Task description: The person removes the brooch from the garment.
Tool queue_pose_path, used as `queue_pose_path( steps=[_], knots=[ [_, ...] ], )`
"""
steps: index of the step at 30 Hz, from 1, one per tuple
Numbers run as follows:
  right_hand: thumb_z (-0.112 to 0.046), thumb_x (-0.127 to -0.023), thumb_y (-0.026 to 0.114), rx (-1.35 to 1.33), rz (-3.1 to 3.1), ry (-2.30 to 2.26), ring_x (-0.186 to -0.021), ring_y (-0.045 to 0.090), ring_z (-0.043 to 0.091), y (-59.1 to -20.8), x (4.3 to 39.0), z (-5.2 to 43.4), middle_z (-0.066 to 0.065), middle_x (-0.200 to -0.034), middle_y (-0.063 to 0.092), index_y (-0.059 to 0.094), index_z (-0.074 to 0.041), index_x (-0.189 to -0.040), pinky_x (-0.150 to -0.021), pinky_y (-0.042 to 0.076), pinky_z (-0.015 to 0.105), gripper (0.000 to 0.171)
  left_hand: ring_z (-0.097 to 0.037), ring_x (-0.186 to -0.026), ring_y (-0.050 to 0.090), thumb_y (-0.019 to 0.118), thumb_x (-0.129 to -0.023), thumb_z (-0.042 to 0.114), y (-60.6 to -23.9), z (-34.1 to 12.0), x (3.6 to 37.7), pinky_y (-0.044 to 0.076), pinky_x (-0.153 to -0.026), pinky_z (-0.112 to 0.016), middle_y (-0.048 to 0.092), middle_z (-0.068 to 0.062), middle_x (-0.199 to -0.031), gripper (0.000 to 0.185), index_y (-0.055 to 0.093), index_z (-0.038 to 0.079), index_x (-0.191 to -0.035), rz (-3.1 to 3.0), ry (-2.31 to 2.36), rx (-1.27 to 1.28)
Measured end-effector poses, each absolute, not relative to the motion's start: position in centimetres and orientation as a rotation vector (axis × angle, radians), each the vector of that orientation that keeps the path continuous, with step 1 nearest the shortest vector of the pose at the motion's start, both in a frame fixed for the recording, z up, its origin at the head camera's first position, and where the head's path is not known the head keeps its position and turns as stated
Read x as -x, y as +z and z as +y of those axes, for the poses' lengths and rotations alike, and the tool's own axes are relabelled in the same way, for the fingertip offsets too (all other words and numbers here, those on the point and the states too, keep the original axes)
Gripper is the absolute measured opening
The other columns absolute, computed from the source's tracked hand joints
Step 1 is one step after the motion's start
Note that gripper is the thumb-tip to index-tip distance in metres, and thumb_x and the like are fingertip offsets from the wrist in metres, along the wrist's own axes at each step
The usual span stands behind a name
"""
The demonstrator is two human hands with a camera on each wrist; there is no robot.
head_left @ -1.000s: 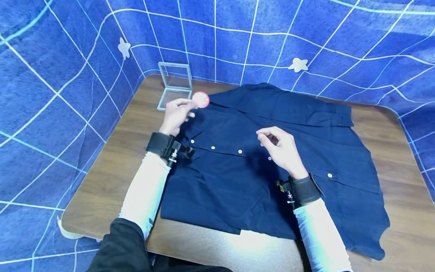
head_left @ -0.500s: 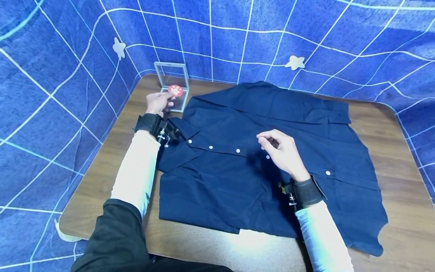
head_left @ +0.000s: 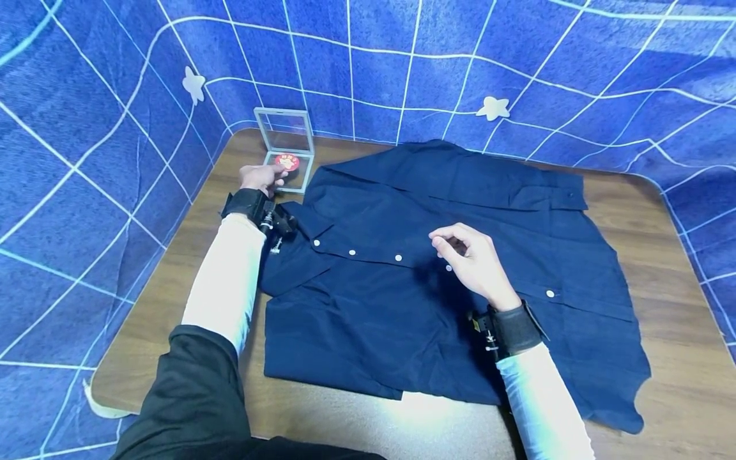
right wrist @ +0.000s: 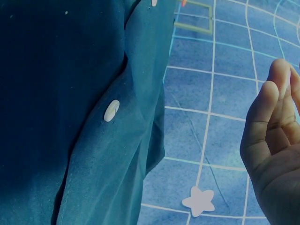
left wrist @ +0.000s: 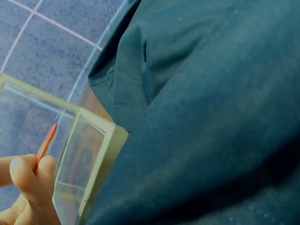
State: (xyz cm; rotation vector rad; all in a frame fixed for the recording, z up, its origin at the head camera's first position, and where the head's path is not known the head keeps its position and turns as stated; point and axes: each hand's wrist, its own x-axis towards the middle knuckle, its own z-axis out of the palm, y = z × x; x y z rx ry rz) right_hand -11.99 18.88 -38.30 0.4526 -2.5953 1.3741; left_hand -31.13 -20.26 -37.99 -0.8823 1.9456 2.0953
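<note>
My left hand (head_left: 260, 177) pinches a thin, round red badge (head_left: 286, 162) with a pale design between thumb and fingers. In the left wrist view the badge (left wrist: 45, 146) appears edge-on beside a clear, pale-framed display case (left wrist: 108, 152). That case (head_left: 282, 111) stands unfolded at the table's back left, one panel upright and one flat; the badge is over the flat panel, and whether they touch cannot be told. Above the dark blue shirt (head_left: 368, 306), my right hand (head_left: 468, 255) hovers with loosely bent fingers and holds nothing; the right wrist view shows its fingers (right wrist: 260, 105) near the thumb.
The shirt covers most of the wooden table (head_left: 155, 306), with white buttons (head_left: 398, 257) along its placket. Blue cloth with white grid lines (head_left: 368, 64) hangs behind and at the left. White stars (head_left: 492, 108) are on the cloth.
My left hand has carried the badge left from beside the case to over its flat panel, then lowered it slightly. The right hand has barely moved.
</note>
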Motion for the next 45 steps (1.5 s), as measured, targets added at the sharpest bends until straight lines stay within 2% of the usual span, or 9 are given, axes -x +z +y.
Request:
queue_pose_path(
  steps=[6, 10, 16, 21, 25, 28, 33, 40, 45],
  knots=[
    [-0.014, -0.097, 0.062, -0.462, -2.591, 1.376, -0.072, 0.061, 0.002, -38.3, 11.8, 18.9, 0.005, -0.090, 0.069, 0.073, -0.009, -0.106, -0.064, 0.049, 0.016, 0.016, -0.003, -0.035, 0.050, 0.063, -0.093, 0.006, -38.7, -20.3, 31.8, 0.043, -0.040, -0.016, 0.063, 0.004, -0.050, 0.007, 0.058, 0.003, -0.091, 1.957, 2.085, 0.875],
    [-0.013, -0.097, 0.062, -0.477, -2.580, 1.372, -0.072, 0.060, 0.003, -38.2, 11.8, 19.0, 0.005, -0.089, 0.068, 0.073, -0.010, -0.105, -0.063, 0.049, 0.016, 0.015, -0.003, -0.036, 0.051, 0.064, -0.093, 0.008, -39.7, -20.7, 32.7, 0.044, -0.042, -0.015, 0.063, 0.007, -0.050, 0.006, 0.059, 0.005, -0.090, 2.028, 2.002, 0.899],
    [-0.012, -0.096, 0.062, -0.507, -2.562, 1.368, -0.071, 0.061, 0.006, -38.0, 11.6, 19.1, 0.004, -0.088, 0.068, 0.073, -0.009, -0.105, -0.062, 0.049, 0.017, 0.014, -0.001, -0.038, 0.051, 0.068, -0.091, 0.009, -40.3, -20.7, 33.0, 0.046, -0.046, -0.014, 0.064, 0.009, -0.052, 0.012, 0.064, 0.006, -0.101, 2.124, 1.905, 0.945],
    [-0.011, -0.095, 0.063, -0.503, -2.553, 1.369, -0.071, 0.065, 0.016, -37.9, 11.5, 19.2, 0.003, -0.087, 0.068, 0.073, -0.010, -0.103, -0.062, 0.049, 0.016, 0.013, -0.001, -0.038, 0.052, 0.064, -0.093, 0.012, -40.5, -20.8, 32.8, 0.046, -0.046, -0.014, 0.063, 0.010, -0.051, 0.006, 0.064, 0.008, -0.089, 2.153, 1.871, 0.918],
    [-0.012, -0.096, 0.063, -0.507, -2.557, 1.383, -0.072, 0.065, 0.024, -37.8, 11.4, 19.2, 0.003, -0.087, 0.067, 0.073, -0.010, -0.104, -0.062, 0.049, 0.017, 0.013, 0.001, -0.037, 0.049, 0.062, -0.096, 0.018, -40.5, -20.9, 32.5, 0.045, -0.047, -0.013, 0.061, 0.013, -0.047, 0.010, 0.060, 0.010, -0.090, 2.175, 1.793, 0.902],
    [-0.012, -0.096, 0.063, -0.512, -2.556, 1.385, -0.071, 0.065, 0.022, -37.8, 11.4, 19.3, 0.003, -0.087, 0.067, 0.073, -0.010, -0.104, -0.061, 0.048, 0.018, 0.013, 0.001, -0.037, 0.047, 0.060, -0.097, 0.022, -40.4, -20.9, 32.4, 0.043, -0.045, -0.015, 0.061, 0.014, -0.047, 0.013, 0.056, 0.011, -0.092, 2.154, 1.748, 0.877],
    [-0.012, -0.095, 0.063, -0.515, -2.550, 1.381, -0.070, 0.063, 0.016, -37.7, 11.5, 19.4, 0.002, -0.086, 0.067, 0.073, -0.011, -0.104, -0.060, 0.048, 0.018, 0.013, 0.001, -0.036, 0.050, 0.058, -0.098, 0.022, -39.8, -21.0, 32.3, 0.047, -0.047, -0.015, 0.062, 0.013, -0.048, 0.014, 0.053, 0.011, -0.092, 2.116, 1.720, 0.785],
    [-0.013, -0.096, 0.063, -0.521, -2.543, 1.396, -0.071, 0.065, 0.027, -37.6, 11.5, 19.6, 0.004, -0.088, 0.067, 0.073, -0.010, -0.105, -0.061, 0.048, 0.018, 0.014, 0.001, -0.039, 0.053, 0.066, -0.092, 0.024, -40.2, -21.3, 32.2, 0.049, -0.049, -0.016, 0.063, 0.014, -0.049, 0.014, 0.057, 0.013, -0.091, 2.195, 1.657, 0.853],
    [-0.013, -0.096, 0.062, -0.510, -2.543, 1.398, -0.071, 0.065, 0.027, -37.5, 11.5, 19.7, 0.004, -0.087, 0.067, 0.073, -0.010, -0.105, -0.061, 0.048, 0.019, 0.014, 0.002, -0.039, 0.054, 0.069, -0.089, 0.028, -40.7, -21.5, 32.2, 0.050, -0.050, -0.015, 0.061, 0.017, -0.047, 0.018, 0.059, 0.013, -0.092, 2.351, 1.517, 0.852]
  ],
)
